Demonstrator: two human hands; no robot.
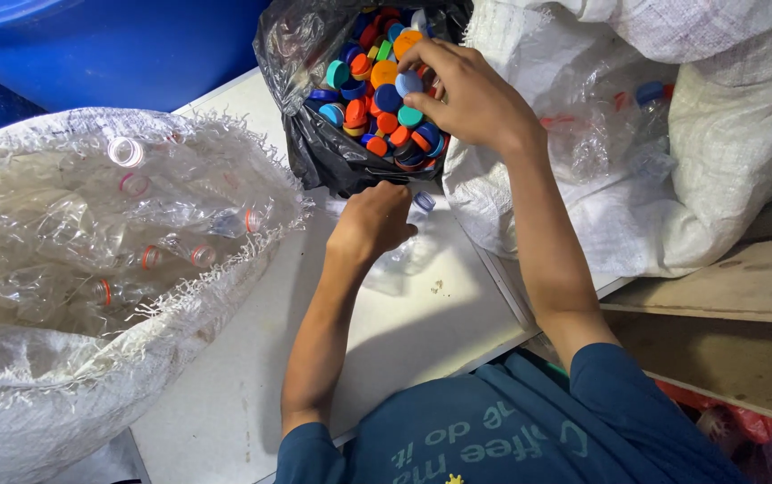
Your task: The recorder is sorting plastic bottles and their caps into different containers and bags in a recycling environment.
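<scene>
My right hand (471, 99) reaches over a black plastic bag (314, 148) filled with several coloured bottle caps, mostly blue, orange and red. Its fingertips pinch a light blue cap (408, 83) at the top of the pile. My left hand (372, 220) lies lower on the white tabletop (225, 394), just below the bag. It grips a clear, crushed plastic bottle (401, 258) by its neck end, and the bottle's body lies under and to the right of the hand.
A large white woven sack (36, 394) at left is full of clear uncapped bottles. Another white sack (718, 143) at right holds clear bottles, some with caps on. A blue barrel (117, 45) stands behind. Wooden boards (727, 287) lie at right.
</scene>
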